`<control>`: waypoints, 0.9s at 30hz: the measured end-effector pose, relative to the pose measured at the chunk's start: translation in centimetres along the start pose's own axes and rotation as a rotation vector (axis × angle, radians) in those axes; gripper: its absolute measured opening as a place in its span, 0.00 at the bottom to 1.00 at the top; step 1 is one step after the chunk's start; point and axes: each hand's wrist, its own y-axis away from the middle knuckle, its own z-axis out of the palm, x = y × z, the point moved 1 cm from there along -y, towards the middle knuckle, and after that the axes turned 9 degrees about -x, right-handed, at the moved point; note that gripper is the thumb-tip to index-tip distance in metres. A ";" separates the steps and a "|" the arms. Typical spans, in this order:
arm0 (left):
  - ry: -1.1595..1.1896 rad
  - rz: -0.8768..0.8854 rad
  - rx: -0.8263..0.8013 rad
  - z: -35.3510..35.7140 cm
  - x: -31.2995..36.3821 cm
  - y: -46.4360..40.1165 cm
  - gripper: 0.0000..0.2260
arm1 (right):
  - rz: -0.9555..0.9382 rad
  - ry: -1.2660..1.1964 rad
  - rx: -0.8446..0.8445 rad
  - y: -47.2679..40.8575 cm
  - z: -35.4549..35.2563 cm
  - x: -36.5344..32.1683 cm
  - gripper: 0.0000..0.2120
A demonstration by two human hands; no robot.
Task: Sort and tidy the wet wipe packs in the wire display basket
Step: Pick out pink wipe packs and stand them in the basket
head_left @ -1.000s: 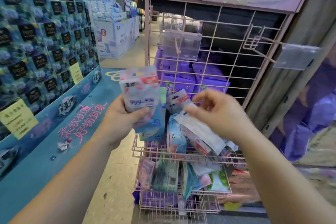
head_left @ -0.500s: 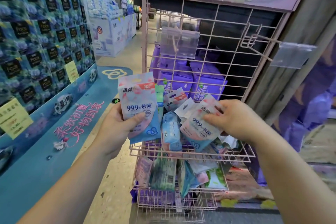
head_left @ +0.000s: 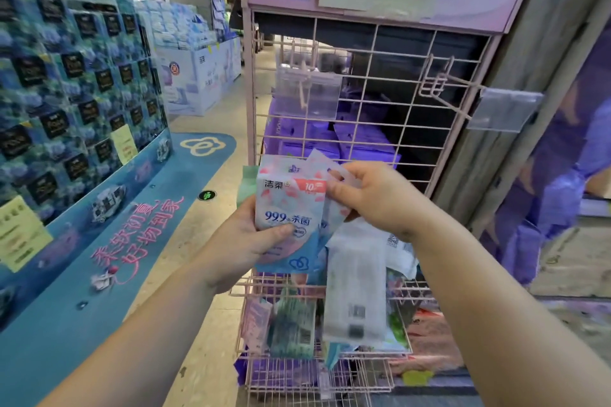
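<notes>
My left hand grips a stack of wet wipe packs; the front pack is pink, white and blue with "99.9" printed on it. My right hand pinches a second matching pack and holds it right behind the front one, its top corner sticking out above. Both hands hover over the pink wire display basket. Inside the basket lie several loose packs, among them a white pack standing on end with its barcode side out and a green pack.
The pink wire grid back panel rises behind the basket with a hook and clear tag holder jutting out at right. A lower wire shelf sits beneath. A blue tissue display lines the left; an aisle floor runs between.
My right hand has lifted a pack out of the basket and brought it left and up against the stack in my left hand. The camera has tilted down a little.
</notes>
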 end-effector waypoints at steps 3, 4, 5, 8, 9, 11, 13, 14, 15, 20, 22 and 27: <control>-0.045 0.017 0.060 -0.8 -0.6 0.4 0.15 | -0.015 -0.135 -0.080 -0.3 0.6 0.6 0.11; -0.035 0.025 0.097 -1.0 -0.8 0.5 0.14 | -0.028 -0.152 -0.094 -0.3 0.8 1.2 0.13; -0.028 0.031 0.139 -1.3 -1.0 0.6 0.13 | -0.039 -0.050 -0.103 0.0 1.0 2.1 0.19; -0.015 0.040 0.247 -2.1 -1.6 0.9 0.12 | -0.038 0.701 -0.145 3.1 4.1 6.8 0.42; 0.000 0.041 0.266 -2.4 -1.8 1.1 0.12 | -0.088 0.797 -0.140 4.3 5.3 8.4 0.41; 0.013 0.058 0.295 -2.8 -2.1 1.1 0.14 | -0.200 0.698 0.064 4.5 5.6 10.0 0.32; 0.016 0.070 0.303 -3.0 -2.3 0.9 0.15 | -0.243 0.572 0.329 2.4 3.8 9.3 0.23; 0.021 0.074 0.305 -2.9 -2.3 0.8 0.15 | -0.213 0.576 0.392 1.2 2.9 8.2 0.20; 0.023 0.073 0.304 -2.9 -2.3 0.6 0.15 | -0.159 0.595 0.398 0.0 2.0 7.2 0.18; 0.027 0.014 0.272 -2.9 -2.8 0.3 0.13 | 0.156 0.652 0.279 -5.1 1.1 7.5 0.19; 0.001 -0.012 0.259 -3.1 -3.0 0.6 0.13 | 0.184 0.581 0.270 -6.3 1.9 8.1 0.19; -0.113 -0.055 0.223 -3.1 -3.0 1.4 0.10 | 0.183 0.439 0.288 -7.7 2.9 8.6 0.19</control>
